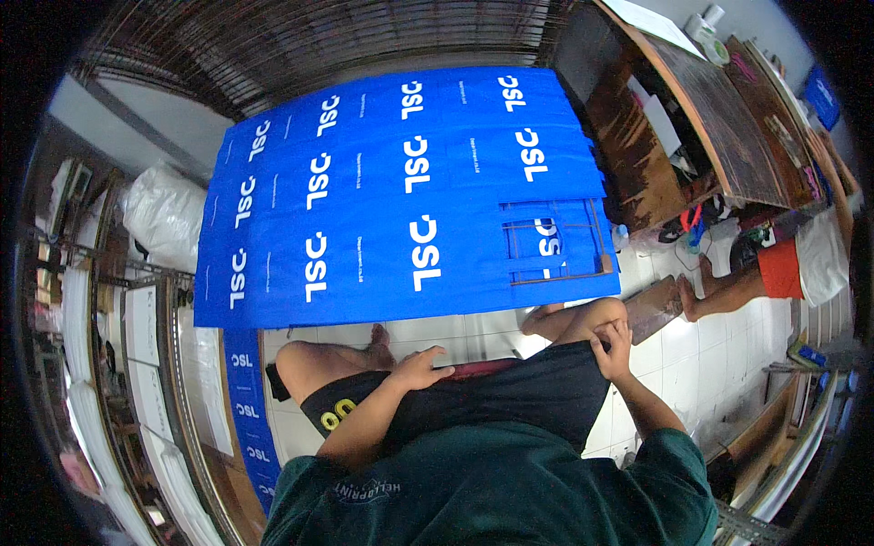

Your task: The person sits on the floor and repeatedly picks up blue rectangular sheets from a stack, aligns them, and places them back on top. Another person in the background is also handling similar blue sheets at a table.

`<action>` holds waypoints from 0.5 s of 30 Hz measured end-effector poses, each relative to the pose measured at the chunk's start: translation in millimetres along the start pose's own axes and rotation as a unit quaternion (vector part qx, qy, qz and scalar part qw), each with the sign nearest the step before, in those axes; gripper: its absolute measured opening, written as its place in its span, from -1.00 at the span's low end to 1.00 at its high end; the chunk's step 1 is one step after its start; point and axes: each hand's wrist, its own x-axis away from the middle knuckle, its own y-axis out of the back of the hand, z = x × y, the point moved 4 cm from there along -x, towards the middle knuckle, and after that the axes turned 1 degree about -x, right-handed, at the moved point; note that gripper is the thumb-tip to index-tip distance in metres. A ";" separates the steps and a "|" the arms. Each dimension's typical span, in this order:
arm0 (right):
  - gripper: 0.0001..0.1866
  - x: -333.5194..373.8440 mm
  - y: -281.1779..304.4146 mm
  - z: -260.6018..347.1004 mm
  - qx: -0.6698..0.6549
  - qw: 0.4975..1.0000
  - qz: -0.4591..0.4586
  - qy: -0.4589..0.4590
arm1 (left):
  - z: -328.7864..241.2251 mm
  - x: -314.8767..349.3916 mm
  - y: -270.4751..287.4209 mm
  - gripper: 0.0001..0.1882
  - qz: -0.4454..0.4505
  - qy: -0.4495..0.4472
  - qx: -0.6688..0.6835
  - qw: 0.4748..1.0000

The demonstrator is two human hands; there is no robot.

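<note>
I sit cross-legged on a white tiled floor in black shorts and a dark green shirt. My left hand [421,368] rests on my left thigh, fingers loosely apart, holding nothing. My right hand [615,347] lies on my right knee, fingers curled on the edge of the shorts. In front of my legs a large blue printed sheet [382,196] with white lettering is spread flat on the floor. A brown wooden frame [557,246] lies on the sheet's near right part.
A wooden bench [701,118] with tape rolls and papers stands at the right. Another person's bare leg and red shorts [774,273] are at the right. A white plastic sack [164,209] and shelves are at the left, where a blue printed strip [248,409] runs down.
</note>
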 end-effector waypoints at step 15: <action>-0.82 1.6 -1.5 -0.9 -0.002 1.000 0.006 0.011 | -17.8 8.0 11.9 -0.32 0.020 0.021 -0.006 1.000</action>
